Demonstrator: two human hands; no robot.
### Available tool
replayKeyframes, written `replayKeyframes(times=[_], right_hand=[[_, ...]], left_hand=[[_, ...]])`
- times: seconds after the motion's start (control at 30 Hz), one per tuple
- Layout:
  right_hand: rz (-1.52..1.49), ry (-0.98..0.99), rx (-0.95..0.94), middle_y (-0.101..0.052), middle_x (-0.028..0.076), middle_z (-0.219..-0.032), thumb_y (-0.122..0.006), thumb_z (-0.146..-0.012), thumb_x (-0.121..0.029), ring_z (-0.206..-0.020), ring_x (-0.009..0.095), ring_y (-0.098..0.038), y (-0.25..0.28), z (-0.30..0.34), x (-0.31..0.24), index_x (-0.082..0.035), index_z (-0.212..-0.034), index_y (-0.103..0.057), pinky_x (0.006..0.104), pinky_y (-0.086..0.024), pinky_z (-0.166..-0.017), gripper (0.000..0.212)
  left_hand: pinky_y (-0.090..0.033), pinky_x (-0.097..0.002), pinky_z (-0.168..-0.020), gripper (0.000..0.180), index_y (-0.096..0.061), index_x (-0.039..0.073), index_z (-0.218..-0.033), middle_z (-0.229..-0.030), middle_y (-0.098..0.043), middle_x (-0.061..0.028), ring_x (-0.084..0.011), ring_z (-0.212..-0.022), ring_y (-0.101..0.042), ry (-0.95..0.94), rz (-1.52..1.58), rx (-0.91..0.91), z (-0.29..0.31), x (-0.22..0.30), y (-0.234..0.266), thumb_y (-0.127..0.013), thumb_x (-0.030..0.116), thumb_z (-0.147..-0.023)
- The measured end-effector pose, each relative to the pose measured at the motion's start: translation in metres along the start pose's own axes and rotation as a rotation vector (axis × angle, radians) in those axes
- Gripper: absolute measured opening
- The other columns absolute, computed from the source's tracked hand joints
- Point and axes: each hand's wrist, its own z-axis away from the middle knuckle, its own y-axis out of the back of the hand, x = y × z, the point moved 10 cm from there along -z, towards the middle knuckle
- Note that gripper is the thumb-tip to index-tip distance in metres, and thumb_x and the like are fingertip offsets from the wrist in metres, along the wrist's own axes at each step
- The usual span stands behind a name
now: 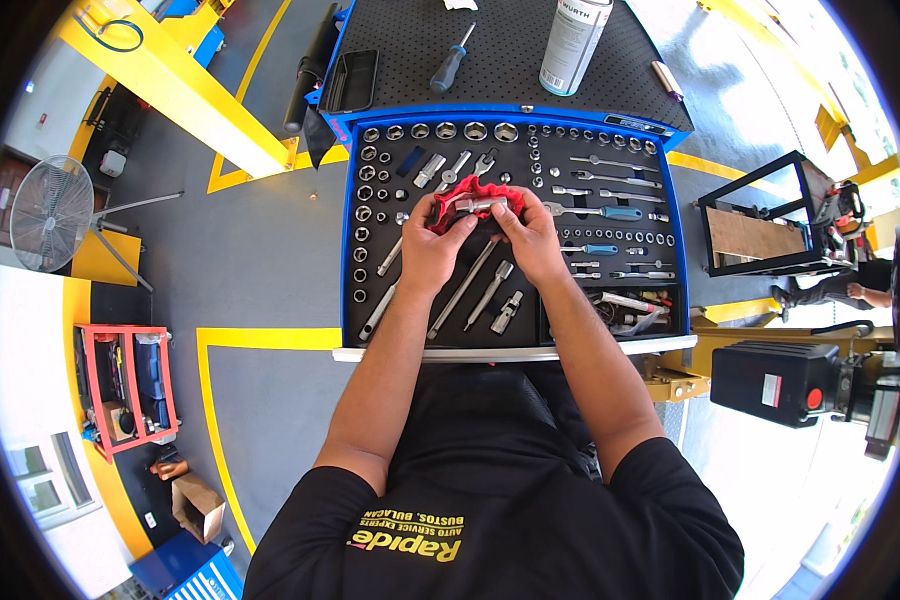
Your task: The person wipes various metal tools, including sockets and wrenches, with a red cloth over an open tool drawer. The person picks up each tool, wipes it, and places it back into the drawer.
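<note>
Above the open tool drawer (520, 354), both my hands meet around a red cloth (482, 189). Lying in the cloth is a short silver cylindrical tool piece (482, 205), likely a socket; its ends are partly hidden by fingers. My left hand (432, 245) is closed on the cloth, thumb toward the silver piece. My right hand (532, 240) grips the other side, its thumb pressed on the piece's right end. Beneath them, the black foam tray holds rows of sockets (361, 234), a long bar (462, 290), ratchets (597, 212) and a universal joint (507, 313).
On the cabinet's black perforated top (500, 50) stand a spray can (574, 48), a blue-handled screwdriver (450, 68) and a black tray (352, 80). Around it are a yellow lift post (170, 80), a fan (53, 213), a red cart (127, 385) and, at right, another person's arm (870, 294).
</note>
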Motion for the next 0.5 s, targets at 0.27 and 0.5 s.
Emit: replayKeyframes(times=[0.27, 0.5], right_hand=[[0.036, 0.015, 0.016, -0.070, -0.001, -0.100, -0.071, -0.104, -0.026, -0.087, 0.005, -0.064, 0.002, 0.001, 0.000, -0.005, -0.120, -0.063, 0.0242, -0.056, -0.071, 0.028], [0.095, 0.049, 0.046, -0.069, -0.002, -0.096, -0.073, -0.103, -0.028, -0.082, 0.004, -0.061, 0.004, 0.002, -0.006, -0.004, -0.117, -0.064, 0.0230, -0.053, -0.069, 0.030]], left_hand=[[-0.055, -0.0269, -0.088, 0.036, -0.068, -0.002, -0.123, -0.110, -0.075, -0.0057, -0.0093, -0.098, -0.069, -0.089, -0.230, 0.027, 0.001, 0.012, 0.001, -0.077, 0.000, -0.089], [-0.055, -0.0269, -0.089, 0.039, -0.067, -0.002, -0.127, -0.111, -0.074, -0.0055, -0.0094, -0.097, -0.068, -0.099, -0.185, -0.001, 0.001, 0.010, -0.002, -0.075, 0.000, -0.089]])
